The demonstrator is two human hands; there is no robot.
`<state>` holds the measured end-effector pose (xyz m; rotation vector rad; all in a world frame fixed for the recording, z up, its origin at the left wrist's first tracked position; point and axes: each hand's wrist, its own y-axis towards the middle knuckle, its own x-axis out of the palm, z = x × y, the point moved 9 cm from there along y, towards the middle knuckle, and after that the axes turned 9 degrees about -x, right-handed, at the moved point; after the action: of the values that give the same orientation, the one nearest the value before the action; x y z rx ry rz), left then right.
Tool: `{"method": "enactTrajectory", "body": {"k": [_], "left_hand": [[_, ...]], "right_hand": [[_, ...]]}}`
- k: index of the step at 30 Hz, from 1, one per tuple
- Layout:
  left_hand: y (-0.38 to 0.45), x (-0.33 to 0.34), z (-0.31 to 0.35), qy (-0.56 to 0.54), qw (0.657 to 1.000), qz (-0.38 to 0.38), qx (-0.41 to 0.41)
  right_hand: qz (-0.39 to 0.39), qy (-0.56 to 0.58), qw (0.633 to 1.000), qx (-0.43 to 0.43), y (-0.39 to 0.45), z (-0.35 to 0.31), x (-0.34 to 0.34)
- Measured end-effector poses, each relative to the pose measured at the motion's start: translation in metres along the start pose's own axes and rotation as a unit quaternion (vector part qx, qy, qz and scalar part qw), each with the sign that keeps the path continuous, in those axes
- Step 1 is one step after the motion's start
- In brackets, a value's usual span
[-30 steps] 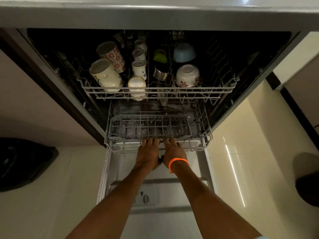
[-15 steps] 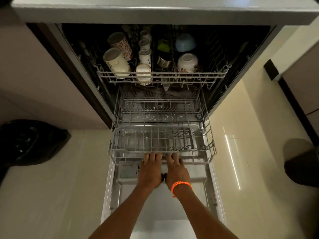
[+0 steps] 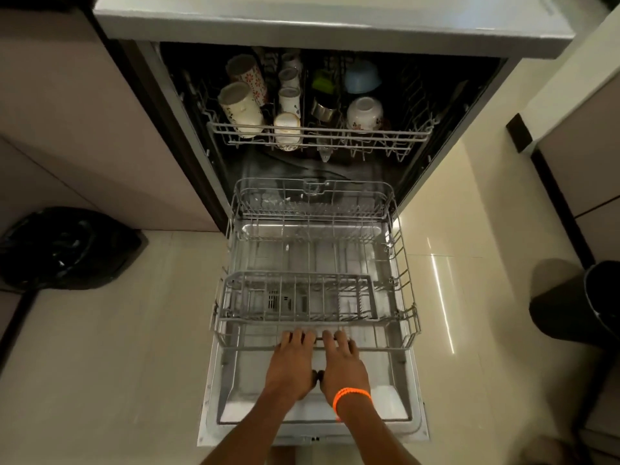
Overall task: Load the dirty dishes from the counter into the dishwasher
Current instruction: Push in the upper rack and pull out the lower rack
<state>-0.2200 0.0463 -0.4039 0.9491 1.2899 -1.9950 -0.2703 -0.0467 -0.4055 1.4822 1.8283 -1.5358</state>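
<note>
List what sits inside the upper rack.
The upper rack holds upturned floral mugs, small cups, a white bowl, a blue bowl; its back is too dark to see.

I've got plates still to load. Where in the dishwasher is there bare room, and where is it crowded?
The lower rack is bare between its back wall and the cutlery basket. Both hands, left and right, grip its front rail. The upper rack is crowded at left and middle with cups and bowls; its right end looks free.
</note>
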Motion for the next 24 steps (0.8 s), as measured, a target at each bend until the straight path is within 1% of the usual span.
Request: {"method": "enactTrajectory", "body": {"k": [3,6,8,11,16,19,24], "left_hand": [[-0.010,0.003,-0.003,0.000,1.000,0.006,-0.005],[-0.017,-0.001,-0.006,-0.019,0.999,0.030,-0.018],[-0.026,-0.011,-0.008,-0.030,0.998,0.052,-0.026],[-0.037,-0.038,-0.008,-0.048,0.995,0.081,-0.036],[-0.059,-0.128,0.000,-0.050,0.990,0.121,-0.054],[-0.078,-0.202,0.007,-0.064,0.980,0.176,-0.061],[-0.117,-0.319,0.017,-0.068,0.965,0.246,-0.056]], "right_hand": [[-0.015,-0.009,1.000,-0.005,-0.008,-0.001,0.003],[-0.038,-0.019,0.999,-0.017,-0.013,0.002,-0.003],[-0.030,-0.029,0.999,-0.029,-0.018,0.000,-0.014],[0.006,-0.038,0.998,-0.045,-0.027,-0.008,-0.042],[0.048,-0.071,0.992,-0.097,-0.044,-0.050,-0.116],[0.085,-0.079,0.985,-0.124,-0.059,-0.087,-0.176],[0.142,-0.090,0.971,-0.168,-0.085,-0.154,-0.282]]}}
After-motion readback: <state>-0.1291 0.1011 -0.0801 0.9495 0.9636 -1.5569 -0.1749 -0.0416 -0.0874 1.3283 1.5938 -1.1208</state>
